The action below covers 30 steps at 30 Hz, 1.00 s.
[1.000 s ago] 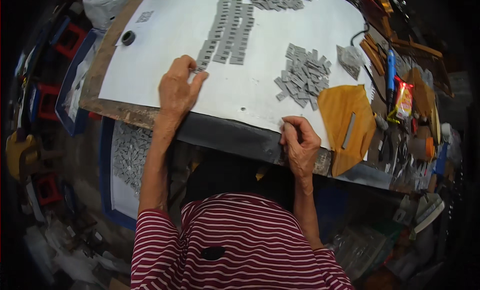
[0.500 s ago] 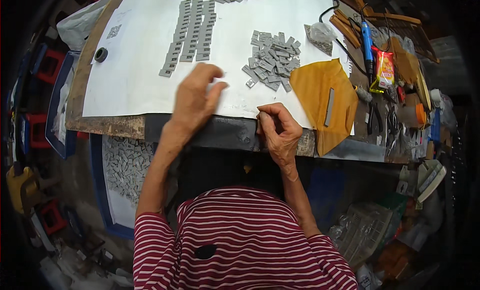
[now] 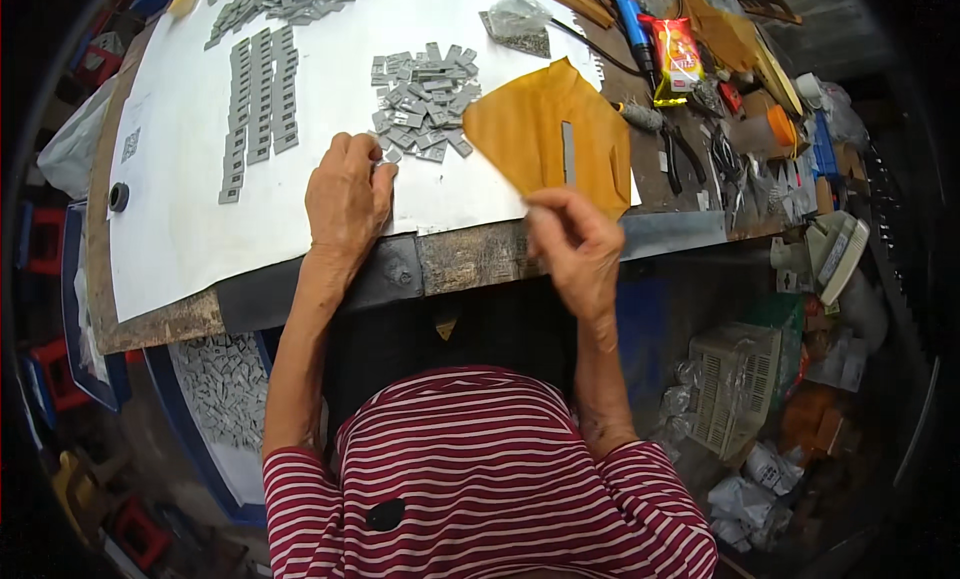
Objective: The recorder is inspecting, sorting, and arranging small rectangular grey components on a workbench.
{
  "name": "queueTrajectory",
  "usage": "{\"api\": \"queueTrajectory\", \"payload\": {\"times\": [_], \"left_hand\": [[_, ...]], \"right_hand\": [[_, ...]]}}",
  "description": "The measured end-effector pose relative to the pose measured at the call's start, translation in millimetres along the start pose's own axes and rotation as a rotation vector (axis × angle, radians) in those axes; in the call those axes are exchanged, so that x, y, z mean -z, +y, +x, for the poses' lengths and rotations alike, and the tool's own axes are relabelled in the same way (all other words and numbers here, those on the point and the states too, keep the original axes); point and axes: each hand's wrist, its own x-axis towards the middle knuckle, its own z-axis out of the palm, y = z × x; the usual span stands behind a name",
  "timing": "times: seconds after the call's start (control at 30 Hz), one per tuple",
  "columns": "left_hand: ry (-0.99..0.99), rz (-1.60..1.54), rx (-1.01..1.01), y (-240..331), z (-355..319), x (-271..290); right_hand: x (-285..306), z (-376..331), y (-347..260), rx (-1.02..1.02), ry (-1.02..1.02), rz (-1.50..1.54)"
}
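Note:
My left hand (image 3: pixel 346 197) rests on the white sheet (image 3: pixel 180 249), at the near-left edge of a loose pile of small grey rectangular pieces (image 3: pixel 425 104). Its fingers are curled, and a bit of grey shows between thumb and forefinger, seemingly one such piece. Over the table's front edge is my right hand (image 3: pixel 578 249), thumb and forefinger pinched together; whatever they hold is too small to make out. Just beyond it lies a yellow-brown sheet (image 3: pixel 520 119) with a narrow grey strip (image 3: pixel 568 154) on it. Three columns of overlapping grey pieces (image 3: pixel 260 99) stand left of the pile.
More grey pieces (image 3: pixel 290 1) are heaped at the far side. A bag of small bits (image 3: pixel 518 29), a blue-handled tool (image 3: pixel 630 9), a red-and-yellow packet (image 3: pixel 677 59) and pliers (image 3: pixel 685 159) crowd the right. A black ring (image 3: pixel 119 197) lies left; a blue bin (image 3: pixel 165 379) stands below.
My left hand has moved to the pile's edge and its fingers have closed. My right hand, still pinched, has shifted toward the brown sheet. The view has turned, moving the table leftward.

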Motion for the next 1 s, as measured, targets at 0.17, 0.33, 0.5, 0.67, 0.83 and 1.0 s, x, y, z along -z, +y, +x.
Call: {"api": "queueTrajectory", "payload": {"times": [0.17, 0.33, 0.5, 0.67, 0.83, 1.0], "left_hand": [[-0.021, -0.098, 0.03, 4.0, -0.6, 3.9], [-0.081, -0.219, 0.08, 6.0, -0.7, 5.0], [-0.053, -0.191, 0.023, 3.4, -1.7, 4.0], [-0.051, -0.151, -0.015, 4.0, -3.2, 4.3], [-0.034, -0.154, -0.025, 1.8, -3.3, 3.1], [-0.045, -0.158, -0.008, 2.7, -2.0, 1.6]], "right_hand": [[43.7, 64.2, 42.1, 0.136, 0.167, -0.277], [62.1, 107.3, 68.1, 0.421, 0.134, -0.669], [67.1, 119.9, 73.3, 0.499, 0.032, -0.788], [76.7, 132.1, 72.5, 0.24, -0.151, -0.591], [86.6, 149.2, 59.3, 0.085, -0.358, -0.513], [88.9, 156.9, 52.5, -0.002, -0.442, -0.473]]}}
